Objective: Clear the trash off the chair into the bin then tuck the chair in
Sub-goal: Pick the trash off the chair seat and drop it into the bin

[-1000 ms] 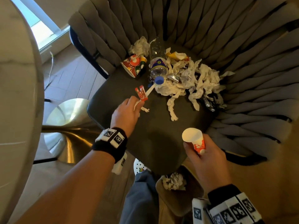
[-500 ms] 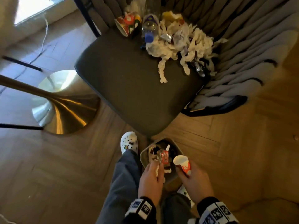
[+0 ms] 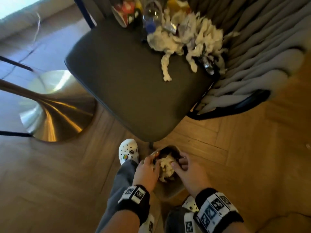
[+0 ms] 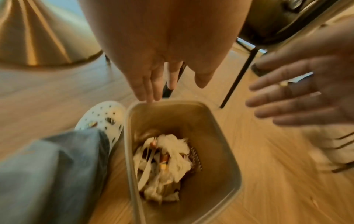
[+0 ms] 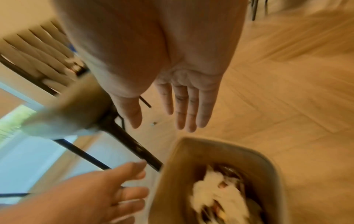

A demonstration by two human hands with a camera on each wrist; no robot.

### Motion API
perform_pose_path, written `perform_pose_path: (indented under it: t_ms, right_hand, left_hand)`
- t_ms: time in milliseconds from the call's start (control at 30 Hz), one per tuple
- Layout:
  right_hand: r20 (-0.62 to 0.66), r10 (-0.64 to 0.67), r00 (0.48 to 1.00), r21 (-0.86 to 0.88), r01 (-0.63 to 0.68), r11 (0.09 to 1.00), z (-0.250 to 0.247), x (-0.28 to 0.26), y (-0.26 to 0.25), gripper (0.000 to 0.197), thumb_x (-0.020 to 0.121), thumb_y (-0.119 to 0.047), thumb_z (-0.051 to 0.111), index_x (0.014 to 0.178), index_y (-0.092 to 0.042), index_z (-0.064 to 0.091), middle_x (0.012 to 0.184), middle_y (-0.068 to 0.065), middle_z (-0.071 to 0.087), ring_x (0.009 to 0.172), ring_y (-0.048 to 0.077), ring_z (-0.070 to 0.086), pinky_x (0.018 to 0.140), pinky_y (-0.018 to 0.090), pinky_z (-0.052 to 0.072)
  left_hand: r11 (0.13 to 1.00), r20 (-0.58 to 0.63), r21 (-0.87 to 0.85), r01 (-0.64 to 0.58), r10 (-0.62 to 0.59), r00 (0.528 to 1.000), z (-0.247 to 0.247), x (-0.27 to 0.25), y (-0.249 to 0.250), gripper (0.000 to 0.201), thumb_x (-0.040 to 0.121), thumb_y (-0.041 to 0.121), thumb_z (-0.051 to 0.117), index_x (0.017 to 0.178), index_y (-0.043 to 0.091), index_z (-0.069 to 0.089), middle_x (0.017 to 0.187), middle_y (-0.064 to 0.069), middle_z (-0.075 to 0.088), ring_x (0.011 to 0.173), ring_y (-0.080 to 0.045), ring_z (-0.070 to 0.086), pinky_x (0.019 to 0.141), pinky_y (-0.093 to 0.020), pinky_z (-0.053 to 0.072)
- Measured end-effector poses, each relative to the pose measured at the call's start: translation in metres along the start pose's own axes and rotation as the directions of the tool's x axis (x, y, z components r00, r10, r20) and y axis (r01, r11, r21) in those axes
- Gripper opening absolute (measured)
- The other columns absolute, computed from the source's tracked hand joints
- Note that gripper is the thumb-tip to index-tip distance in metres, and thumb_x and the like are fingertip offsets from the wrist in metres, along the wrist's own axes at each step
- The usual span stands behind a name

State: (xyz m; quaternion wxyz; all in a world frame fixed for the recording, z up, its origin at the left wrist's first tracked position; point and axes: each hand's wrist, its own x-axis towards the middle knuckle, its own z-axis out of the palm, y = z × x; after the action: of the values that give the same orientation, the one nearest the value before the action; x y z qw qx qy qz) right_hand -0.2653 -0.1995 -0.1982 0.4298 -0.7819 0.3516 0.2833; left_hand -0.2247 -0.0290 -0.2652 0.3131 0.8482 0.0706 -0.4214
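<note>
A small beige bin (image 3: pixel 170 193) stands on the floor between my feet, with crumpled white paper and wrappers (image 4: pixel 164 163) inside. Both hands hover over it, empty. My left hand (image 3: pixel 149 163) has straight fingers above the bin's left rim (image 4: pixel 132 121). My right hand (image 3: pixel 181 163) is spread over its right side, a ring on one finger. On the dark chair seat (image 3: pixel 126 81) near the back lie torn white paper (image 3: pixel 185 39), a plastic bottle (image 3: pixel 152 15) with a blue cap, and a red patterned paper cup (image 3: pixel 124 14).
A gold pedestal table base (image 3: pixel 50 115) stands left of the chair. My white clog (image 3: pixel 128 153) is beside the bin. A black chair leg (image 4: pixel 239 75) comes down just behind the bin. Wooden floor lies open to the right.
The left hand has let go of the red wrapper and the right hand the paper cup; both fell into the bin. Both hands now spread empty over it.
</note>
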Motion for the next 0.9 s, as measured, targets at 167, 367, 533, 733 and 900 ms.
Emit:
perform_pose_path:
  t_ms: [167,367,533,733,900]
  right_hand:
    - [-0.169,-0.215,0.962,0.192,0.246,0.950,-0.073,-0.013,-0.138,0.032,0.091,-0.034,0.064,0.121,-0.031,0.055,0.099,-0.015,0.064,0.091,-0.003,0.060,0.077,0.018,0.051]
    - [-0.392,-0.402,0.828,-0.063,0.412,0.909,-0.125,0.063,-0.266,0.038,0.090,-0.035,0.064,0.125,-0.022,0.055,0.110,-0.004,0.061,0.101,0.010,0.059,0.087,0.029,0.051]
    - [-0.414,-0.507,0.756,-0.325,0.397,0.858,-0.126,0.132,-0.347,0.064,0.087,-0.044,0.064,0.142,-0.026,0.035,0.136,0.012,0.045,0.124,0.030,0.046,0.097,0.042,0.046]
    - [-0.456,-0.290,0.842,-0.212,0.213,0.954,-0.116,0.195,-0.382,0.092,0.078,-0.051,0.071,0.149,-0.020,0.021,0.147,0.020,0.037,0.130,0.041,0.042,0.102,0.049,0.045]
    - [-0.554,-0.240,0.797,-0.079,0.236,0.969,-0.129,0.168,-0.376,0.071,0.081,-0.049,0.062,0.142,-0.024,0.036,0.137,0.015,0.042,0.120,0.035,0.049,0.094,0.043,0.047]
  left_hand:
    - [0.984,-0.034,0.032,-0.175,0.176,0.984,-0.089,-0.048,0.063,0.009,0.099,0.033,0.055,0.102,0.036,0.063,0.092,0.016,0.067,0.084,0.005,0.062,0.087,-0.025,0.055]
    - [0.898,-0.188,-0.109,-0.427,0.403,0.896,-0.206,-0.027,0.177,0.010,0.098,0.030,0.058,0.102,0.037,0.063,0.093,0.016,0.067,0.087,0.006,0.064,0.075,-0.015,0.053]
    - [0.859,-0.463,-0.042,-0.510,0.435,0.772,-0.288,0.067,0.250,0.018,0.098,0.026,0.057,0.115,0.030,0.060,0.107,0.013,0.060,0.094,0.001,0.059,0.085,-0.024,0.053]
    - [0.959,-0.500,0.107,-0.264,0.281,0.819,-0.353,0.178,0.300,0.072,0.088,0.040,0.069,0.148,0.031,0.030,0.150,-0.012,0.028,0.137,-0.036,0.032,0.107,-0.052,0.040]
    - [0.935,-0.320,0.331,-0.130,0.241,0.916,-0.356,0.221,0.293,0.105,0.074,0.051,0.080,0.154,0.029,0.014,0.156,-0.016,0.021,0.141,-0.043,0.022,0.113,-0.056,0.029]
